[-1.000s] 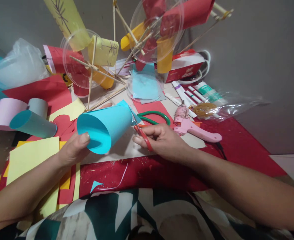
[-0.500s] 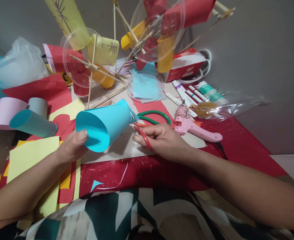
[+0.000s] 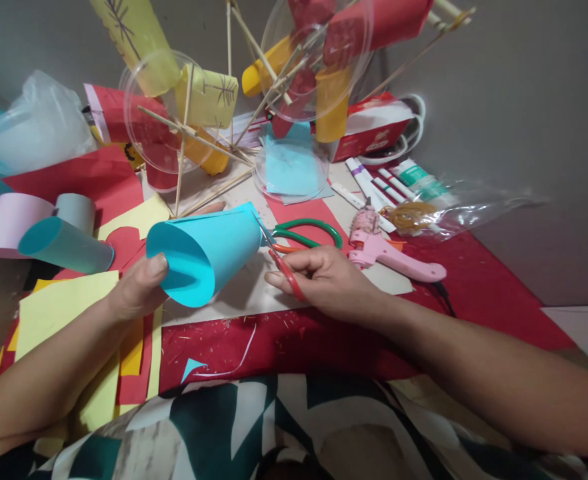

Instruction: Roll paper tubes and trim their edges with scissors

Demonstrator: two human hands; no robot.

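Left hand [image 3: 139, 287]: grasping the blue paper tube [image 3: 231, 243] by its near end, thumb at the rim, fingertips showing beyond.
Right hand [image 3: 324, 280]: closed around red-handled scissors [image 3: 288, 273].
Tube's place: between my hands, its far end at the blades.
Tube's axis: slanting, mouth towards me and left, far end away and right.
Scissors: blades pointing away, leftward.
Surfaces: smooth rolled paper; thin metal blades.

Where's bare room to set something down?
Most room: the red surface bordered by the pink glue gun and the right forearm. The front strip below the pale board carries scraps. It is crowded left with paper sheets and rolled tubes, behind with stick frames, centrally with the held blue tube and red-handled scissors.
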